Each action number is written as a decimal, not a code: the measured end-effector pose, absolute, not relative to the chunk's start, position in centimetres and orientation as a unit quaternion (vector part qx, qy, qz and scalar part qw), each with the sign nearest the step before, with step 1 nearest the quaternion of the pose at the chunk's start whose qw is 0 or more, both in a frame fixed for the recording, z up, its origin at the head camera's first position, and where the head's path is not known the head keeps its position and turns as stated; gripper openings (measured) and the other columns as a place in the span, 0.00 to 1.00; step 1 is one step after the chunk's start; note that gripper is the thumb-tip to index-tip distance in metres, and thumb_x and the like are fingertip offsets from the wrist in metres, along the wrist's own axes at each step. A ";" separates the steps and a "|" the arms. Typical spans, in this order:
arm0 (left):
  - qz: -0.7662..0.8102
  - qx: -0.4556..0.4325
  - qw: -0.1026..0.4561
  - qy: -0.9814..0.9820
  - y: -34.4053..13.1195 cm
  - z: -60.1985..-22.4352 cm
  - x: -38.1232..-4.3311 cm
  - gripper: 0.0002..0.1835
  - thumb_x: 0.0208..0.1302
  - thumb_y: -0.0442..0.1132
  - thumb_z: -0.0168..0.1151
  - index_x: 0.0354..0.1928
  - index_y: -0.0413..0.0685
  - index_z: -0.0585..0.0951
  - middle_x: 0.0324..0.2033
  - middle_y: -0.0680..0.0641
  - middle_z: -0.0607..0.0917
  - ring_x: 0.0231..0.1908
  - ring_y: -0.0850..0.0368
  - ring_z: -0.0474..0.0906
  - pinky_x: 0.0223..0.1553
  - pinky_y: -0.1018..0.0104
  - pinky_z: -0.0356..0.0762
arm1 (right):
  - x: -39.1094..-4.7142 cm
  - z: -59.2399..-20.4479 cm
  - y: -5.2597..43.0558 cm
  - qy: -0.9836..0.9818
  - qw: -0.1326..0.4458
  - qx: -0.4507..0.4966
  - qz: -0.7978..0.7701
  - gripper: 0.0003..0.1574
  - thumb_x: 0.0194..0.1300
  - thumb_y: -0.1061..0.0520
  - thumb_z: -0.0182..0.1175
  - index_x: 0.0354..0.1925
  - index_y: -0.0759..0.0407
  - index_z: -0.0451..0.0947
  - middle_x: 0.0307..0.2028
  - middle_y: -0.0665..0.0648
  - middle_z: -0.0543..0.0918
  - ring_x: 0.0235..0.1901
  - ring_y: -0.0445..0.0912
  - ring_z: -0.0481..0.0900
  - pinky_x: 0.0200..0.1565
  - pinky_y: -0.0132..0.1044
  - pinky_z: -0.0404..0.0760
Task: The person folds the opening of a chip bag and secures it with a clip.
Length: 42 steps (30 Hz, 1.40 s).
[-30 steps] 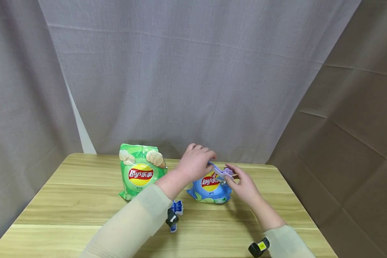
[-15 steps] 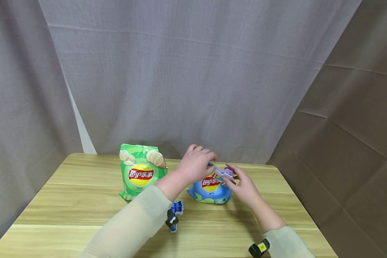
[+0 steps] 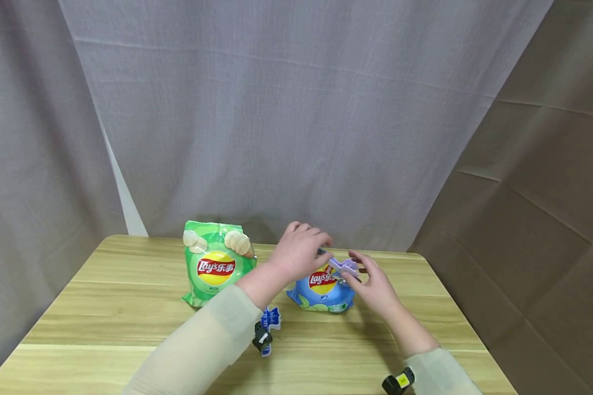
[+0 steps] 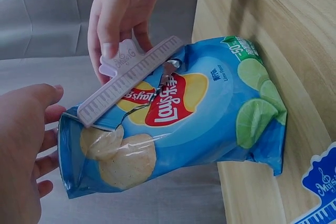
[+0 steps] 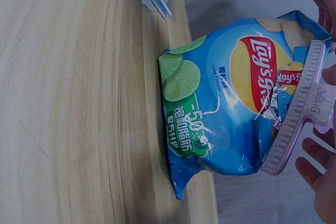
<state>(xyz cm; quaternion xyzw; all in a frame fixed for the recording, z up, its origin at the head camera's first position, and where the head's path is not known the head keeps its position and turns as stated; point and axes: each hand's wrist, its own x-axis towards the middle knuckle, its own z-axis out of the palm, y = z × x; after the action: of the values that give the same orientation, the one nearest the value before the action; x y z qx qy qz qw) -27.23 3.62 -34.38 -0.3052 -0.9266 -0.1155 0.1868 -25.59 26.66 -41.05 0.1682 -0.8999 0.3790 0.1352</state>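
While our head view had the left hand, loosely bent, by the plump blue foil bag, our left wrist's showed the right hand pinching the long lilac plastic clip, across the bag's three-o'clock end in our right wrist's.

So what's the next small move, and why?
Perhaps the right hand should ease its pinch on the lilac plastic, keyboard-patterned clip: its bar lies across the folded top of the blue chip bag, and the left hand is by the bag's upper corner. Whether it grips yet is hidden.
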 end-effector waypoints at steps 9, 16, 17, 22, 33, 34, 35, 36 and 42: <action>-0.129 -0.293 0.208 -0.924 3.0 -34.4 -27.1 0.19 0.70 0.61 0.55 0.53 0.62 0.82 0.51 0.60 0.83 0.54 0.58 0.74 0.66 0.53 0.59 | -25.3 -41.0 27.0 -0.885 0.181 0.171 0.394 0.34 0.67 0.56 0.64 0.68 0.61 0.67 0.61 0.68 0.74 0.57 0.63 0.73 0.59 0.59 0.71; -0.149 -0.284 0.217 -0.922 2.3 -34.2 -26.9 0.17 0.70 0.59 0.56 0.52 0.61 0.82 0.51 0.59 0.83 0.54 0.58 0.74 0.65 0.53 0.60 | -25.0 -41.1 27.2 -0.860 0.255 0.172 0.407 0.28 0.63 0.64 0.66 0.61 0.64 0.73 0.54 0.64 0.78 0.52 0.54 0.74 0.52 0.41 0.73; -0.149 -0.283 0.217 -0.922 2.2 -34.1 -26.8 0.17 0.70 0.59 0.56 0.52 0.62 0.82 0.51 0.59 0.83 0.55 0.58 0.74 0.65 0.53 0.60 | -24.9 -41.1 27.2 -0.855 0.267 0.170 0.410 0.26 0.63 0.64 0.66 0.59 0.64 0.74 0.51 0.64 0.79 0.50 0.53 0.74 0.50 0.39 0.73; -0.157 -0.278 0.222 -0.921 1.6 -34.0 -26.6 0.17 0.71 0.58 0.55 0.53 0.61 0.82 0.51 0.59 0.83 0.55 0.57 0.74 0.65 0.53 0.60 | -24.0 -40.5 26.8 -0.837 0.309 0.157 0.424 0.17 0.62 0.70 0.64 0.50 0.67 0.79 0.40 0.62 0.81 0.41 0.45 0.74 0.41 0.35 0.75; -0.172 -0.271 0.227 -0.919 0.4 -34.0 -26.4 0.18 0.71 0.58 0.55 0.53 0.59 0.82 0.50 0.58 0.83 0.55 0.57 0.75 0.65 0.52 0.60 | -22.9 -40.6 26.4 -0.835 0.325 0.176 0.409 0.09 0.62 0.70 0.63 0.42 0.65 0.83 0.33 0.57 0.83 0.32 0.36 0.75 0.33 0.22 0.75; -0.171 -0.270 0.228 -0.920 0.2 -34.1 -26.3 0.18 0.71 0.58 0.55 0.53 0.59 0.82 0.50 0.58 0.83 0.55 0.57 0.75 0.65 0.52 0.60 | -22.8 -40.6 26.3 -0.837 0.322 0.180 0.405 0.08 0.63 0.70 0.63 0.41 0.65 0.83 0.34 0.56 0.84 0.32 0.36 0.75 0.32 0.23 0.76; -0.170 -0.270 0.229 -0.920 0.1 -34.1 -26.3 0.18 0.71 0.58 0.55 0.53 0.59 0.82 0.50 0.58 0.83 0.55 0.57 0.75 0.65 0.52 0.60 | -22.7 -40.6 26.3 -0.838 0.319 0.185 0.402 0.08 0.63 0.69 0.63 0.41 0.64 0.84 0.34 0.55 0.84 0.32 0.37 0.75 0.32 0.24 0.76; -0.170 -0.269 0.230 -0.920 0.0 -34.1 -26.3 0.18 0.71 0.58 0.55 0.53 0.59 0.82 0.50 0.58 0.83 0.55 0.58 0.75 0.65 0.53 0.61 | -22.6 -40.7 26.1 -0.839 0.316 0.189 0.400 0.07 0.63 0.69 0.63 0.40 0.63 0.84 0.34 0.54 0.85 0.32 0.37 0.76 0.31 0.24 0.77; -0.176 -0.263 0.232 -0.920 -0.8 -34.5 -26.0 0.18 0.71 0.57 0.56 0.53 0.59 0.82 0.50 0.58 0.83 0.56 0.57 0.75 0.66 0.53 0.60 | -21.9 -41.1 25.3 -0.841 0.302 0.210 0.396 0.06 0.64 0.68 0.63 0.38 0.61 0.84 0.34 0.52 0.85 0.30 0.37 0.77 0.29 0.27 0.78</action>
<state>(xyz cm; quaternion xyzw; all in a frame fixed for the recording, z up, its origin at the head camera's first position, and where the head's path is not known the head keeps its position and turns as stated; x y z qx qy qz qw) -26.00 -0.80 -34.52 -0.2629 -0.9197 -0.1765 0.2323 -21.89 25.33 -41.06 0.2103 -0.8412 0.3962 0.3020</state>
